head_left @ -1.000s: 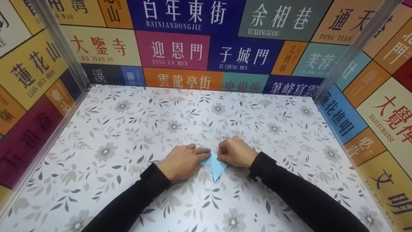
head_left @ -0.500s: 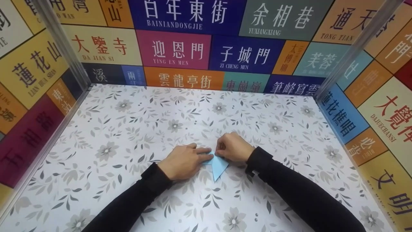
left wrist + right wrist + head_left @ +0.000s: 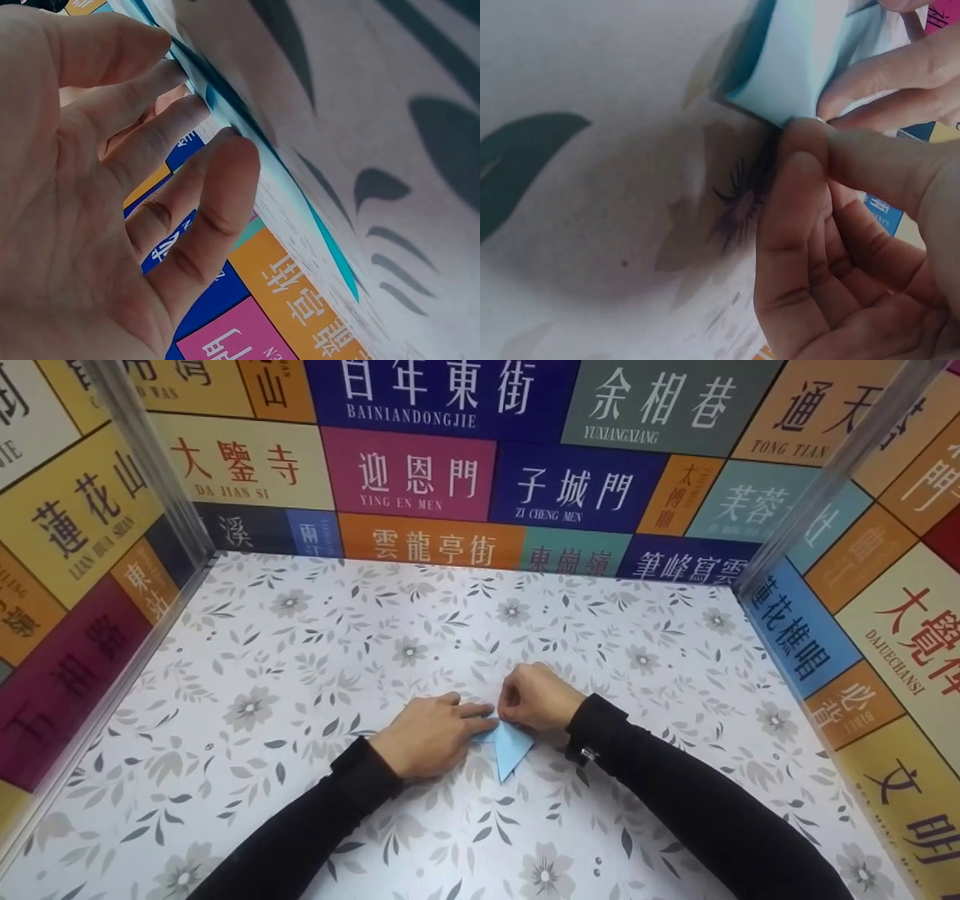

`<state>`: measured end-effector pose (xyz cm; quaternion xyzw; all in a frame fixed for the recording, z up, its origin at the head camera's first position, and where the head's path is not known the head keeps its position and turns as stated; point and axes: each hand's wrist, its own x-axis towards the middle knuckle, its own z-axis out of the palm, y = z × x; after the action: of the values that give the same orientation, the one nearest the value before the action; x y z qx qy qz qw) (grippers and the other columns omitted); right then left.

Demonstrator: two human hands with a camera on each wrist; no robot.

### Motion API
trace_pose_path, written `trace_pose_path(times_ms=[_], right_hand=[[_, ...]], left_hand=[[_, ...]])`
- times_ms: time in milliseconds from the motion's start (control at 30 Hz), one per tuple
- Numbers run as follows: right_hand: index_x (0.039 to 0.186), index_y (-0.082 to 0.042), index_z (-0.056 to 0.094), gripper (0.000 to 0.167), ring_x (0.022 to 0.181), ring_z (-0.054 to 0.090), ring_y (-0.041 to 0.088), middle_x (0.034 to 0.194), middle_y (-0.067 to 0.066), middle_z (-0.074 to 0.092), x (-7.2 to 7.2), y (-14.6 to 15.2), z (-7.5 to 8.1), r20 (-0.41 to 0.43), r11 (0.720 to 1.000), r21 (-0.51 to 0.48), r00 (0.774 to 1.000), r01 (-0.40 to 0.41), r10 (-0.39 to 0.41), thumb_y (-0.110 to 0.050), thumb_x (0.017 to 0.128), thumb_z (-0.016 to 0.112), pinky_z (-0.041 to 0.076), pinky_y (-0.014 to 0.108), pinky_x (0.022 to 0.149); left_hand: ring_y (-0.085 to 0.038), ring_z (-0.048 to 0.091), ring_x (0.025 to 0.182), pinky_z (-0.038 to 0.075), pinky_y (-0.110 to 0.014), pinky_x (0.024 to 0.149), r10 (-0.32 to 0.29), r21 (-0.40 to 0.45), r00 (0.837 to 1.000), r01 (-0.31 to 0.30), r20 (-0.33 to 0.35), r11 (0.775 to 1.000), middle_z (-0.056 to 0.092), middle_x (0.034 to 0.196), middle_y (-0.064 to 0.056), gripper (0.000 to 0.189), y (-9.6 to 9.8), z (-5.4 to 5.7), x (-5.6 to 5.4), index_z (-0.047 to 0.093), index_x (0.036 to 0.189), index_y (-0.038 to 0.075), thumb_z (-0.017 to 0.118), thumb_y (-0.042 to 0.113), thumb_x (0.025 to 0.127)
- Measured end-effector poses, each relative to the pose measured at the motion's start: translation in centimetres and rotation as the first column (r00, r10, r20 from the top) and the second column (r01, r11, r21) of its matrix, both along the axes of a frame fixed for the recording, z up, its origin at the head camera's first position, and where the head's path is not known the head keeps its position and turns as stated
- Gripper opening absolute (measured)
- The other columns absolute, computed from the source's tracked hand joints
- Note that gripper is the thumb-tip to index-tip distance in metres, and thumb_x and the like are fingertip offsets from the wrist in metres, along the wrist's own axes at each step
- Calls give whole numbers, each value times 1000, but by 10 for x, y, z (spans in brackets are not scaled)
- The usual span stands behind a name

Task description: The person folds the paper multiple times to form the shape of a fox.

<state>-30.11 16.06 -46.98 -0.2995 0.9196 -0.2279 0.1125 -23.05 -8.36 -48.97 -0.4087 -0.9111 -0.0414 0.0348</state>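
A small piece of folded light-blue paper (image 3: 513,748) lies on the patterned surface between the two hands, one point aimed toward the person. My left hand (image 3: 433,736) rests on its left part, fingers extended and pressing it down; in the left wrist view the blue paper edge (image 3: 330,244) runs thin below the fingertips. At the paper's upper corner, the thumb and index finger of my right hand (image 3: 544,697) pinch the fold. The right wrist view shows the folded paper (image 3: 791,64) standing slightly raised at one flap, beside the left hand's fingers (image 3: 900,79). Its covered left part is hidden.
A white tabletop (image 3: 300,660) with grey flowers and leaves spreads around the hands. Colourful panels with Chinese lettering (image 3: 420,476) form a wall behind, with more on both sides. Clear corner posts (image 3: 832,472) stand at the back corners.
The right hand has slid slightly up and left along the paper's upper corner, its pinch kept. My left hand stays nearly still on the paper.
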Motion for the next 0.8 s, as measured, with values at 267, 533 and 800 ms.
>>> trace_pose_path(times_ms=[267, 533, 800], right_hand=[[89, -6, 89, 9, 68, 70, 9, 80, 6, 85, 2, 3, 1, -39, 1000, -5, 999, -23, 23, 2, 89, 86, 61, 25, 68], [84, -8, 88, 11, 64, 66, 8, 74, 4, 82, 3, 3, 0, -79, 1000, 18, 997, 6, -5, 0, 86, 95, 57, 25, 65], [83, -8, 87, 15, 63, 63, 8, 71, 2, 79, 12, 7, 1, -69, 998, 66, 998, 3, 1, 2, 82, 98, 58, 27, 66]], left_hand=[[-42, 76, 134, 71, -54, 86, 3, 1, 1000, -3, 1, 1000, 67, 171, -1, 50, 0, -2, -1, 70, 161, 25, 67, 23, 111], [-43, 75, 134, 71, -54, 84, -2, 3, 1000, 2, 13, 1000, 67, 172, -1, 54, -1, -3, -1, 70, 162, 25, 70, 22, 108], [-42, 76, 133, 71, -54, 83, -9, -5, 1000, 9, 2, 1000, 67, 171, -1, 53, -1, -4, -1, 70, 162, 25, 70, 24, 109]])
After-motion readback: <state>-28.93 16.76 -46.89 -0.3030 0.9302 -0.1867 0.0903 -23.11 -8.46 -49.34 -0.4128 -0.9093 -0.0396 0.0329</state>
